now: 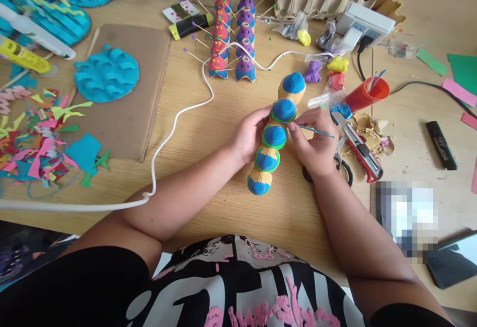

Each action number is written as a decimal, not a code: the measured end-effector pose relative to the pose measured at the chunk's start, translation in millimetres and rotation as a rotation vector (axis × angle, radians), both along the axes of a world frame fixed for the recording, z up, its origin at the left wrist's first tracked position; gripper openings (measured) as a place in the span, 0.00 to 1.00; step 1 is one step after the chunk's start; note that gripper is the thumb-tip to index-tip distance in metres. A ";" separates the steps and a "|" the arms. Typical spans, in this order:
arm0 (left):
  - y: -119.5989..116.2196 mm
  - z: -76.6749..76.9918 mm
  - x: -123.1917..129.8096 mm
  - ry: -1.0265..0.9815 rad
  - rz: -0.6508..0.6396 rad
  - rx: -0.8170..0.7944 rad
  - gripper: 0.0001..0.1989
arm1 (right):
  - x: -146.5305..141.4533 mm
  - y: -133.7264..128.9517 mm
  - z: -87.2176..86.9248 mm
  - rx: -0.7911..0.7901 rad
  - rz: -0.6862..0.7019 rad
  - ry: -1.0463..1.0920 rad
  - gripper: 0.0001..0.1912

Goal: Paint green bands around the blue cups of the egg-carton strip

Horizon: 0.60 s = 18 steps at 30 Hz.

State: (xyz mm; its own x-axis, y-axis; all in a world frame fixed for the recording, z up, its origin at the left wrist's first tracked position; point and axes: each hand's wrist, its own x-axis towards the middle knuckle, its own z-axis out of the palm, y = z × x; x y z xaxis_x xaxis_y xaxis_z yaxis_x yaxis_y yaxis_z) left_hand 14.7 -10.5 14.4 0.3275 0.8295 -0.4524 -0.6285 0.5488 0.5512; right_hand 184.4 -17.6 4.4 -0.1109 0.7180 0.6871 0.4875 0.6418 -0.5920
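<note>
A strip of five egg-carton bumps lies slantwise between my hands, tan with blue clay on each bump and green clay around several of them. My left hand grips the strip's left side, its fingers partly hidden behind it. In my right hand a thin blue stick is pinched, its tip at the green edge of the second bump from the top. Beyond the strip stand two rows of decorated carton figures, one red and one purple, with pins stuck in them.
A white cable crosses the table and my left forearm. Scissors, a red cutter, an orange cup and clay lumps lie right. Cardboard and paper scraps are left; a power strip is behind.
</note>
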 end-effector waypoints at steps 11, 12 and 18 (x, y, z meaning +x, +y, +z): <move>-1.4 4.1 -2.3 -0.031 -0.002 -0.017 0.24 | 0.8 -0.1 -1.2 -0.037 -0.039 -0.033 0.16; -1.1 3.9 -2.4 -0.034 -0.004 -0.015 0.24 | 1.1 0.2 -1.5 -0.037 -0.031 -0.029 0.16; 1.5 4.1 -3.5 -0.010 -0.015 -0.029 0.23 | 2.7 2.0 -3.5 -0.004 -0.017 -0.074 0.15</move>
